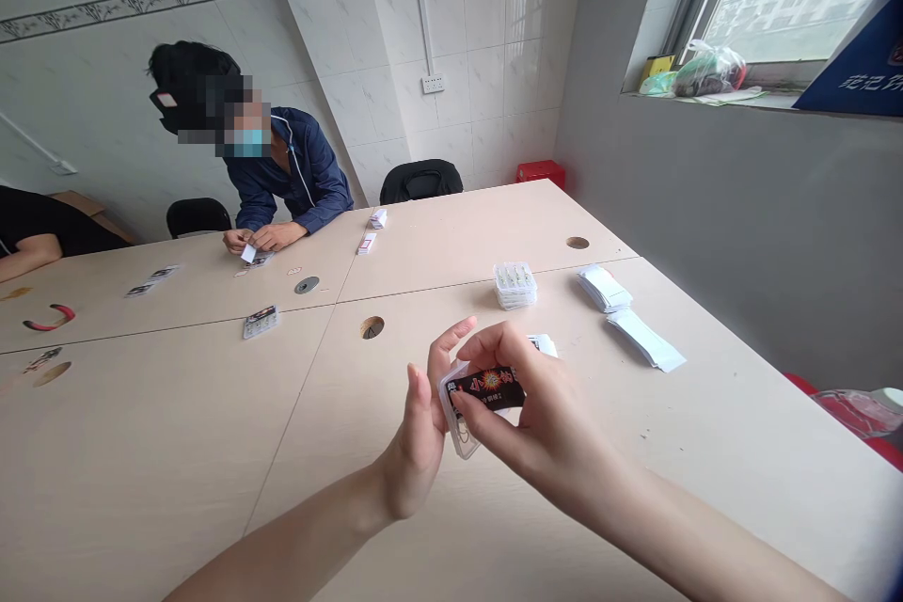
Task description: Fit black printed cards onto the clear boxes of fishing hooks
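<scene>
Wearer's own arms, bare to the frame edge: slender left forearm (pixel 282 536) entering at 7 o'clock, ending in the left hand (pixel 413 442); slender right forearm (pixel 705 536) entering at 4 o'clock, ending in the right hand (pixel 529 404). Fingernails (pixel 413 383) short, rounded.

**Bare forearms and hands, head view.** The left forearm (pixel 282 536) rises from the lower left toward the centre, and the right forearm (pixel 695 536) enters from the lower right. The left hand (pixel 416 442) stands on its edge with the wrist slightly bent, the thumb raised and the left fingers (pixel 451 343) curving up and over. The right hand (pixel 540 419), back uppermost, arches toward it with the right fingers (pixel 486 419) curled inward and down. The hands face each other at close range.
</scene>
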Available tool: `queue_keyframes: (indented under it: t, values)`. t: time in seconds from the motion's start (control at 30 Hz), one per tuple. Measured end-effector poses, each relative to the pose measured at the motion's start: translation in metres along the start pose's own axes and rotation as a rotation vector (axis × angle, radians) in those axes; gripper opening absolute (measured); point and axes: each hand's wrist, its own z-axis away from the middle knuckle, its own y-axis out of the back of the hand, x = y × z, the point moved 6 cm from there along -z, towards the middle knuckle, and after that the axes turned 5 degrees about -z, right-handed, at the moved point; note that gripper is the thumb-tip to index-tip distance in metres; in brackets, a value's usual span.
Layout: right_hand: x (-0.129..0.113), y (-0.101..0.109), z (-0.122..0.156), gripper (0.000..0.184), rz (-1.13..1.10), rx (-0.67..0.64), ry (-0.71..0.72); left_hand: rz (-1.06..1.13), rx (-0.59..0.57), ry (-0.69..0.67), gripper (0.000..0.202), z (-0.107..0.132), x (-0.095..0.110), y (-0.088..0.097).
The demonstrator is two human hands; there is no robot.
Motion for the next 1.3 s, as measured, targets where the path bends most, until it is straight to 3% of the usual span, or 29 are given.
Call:
queue_keyframes:
  t: [1.3]
  values:
    - [-0.0016, 0.0002, -0.0003, 0.023, -0.02, -0.009, 0.008, 0.0, -0.011, 0.007, 0.081, -0.0002, 0.0006, -0.0008]
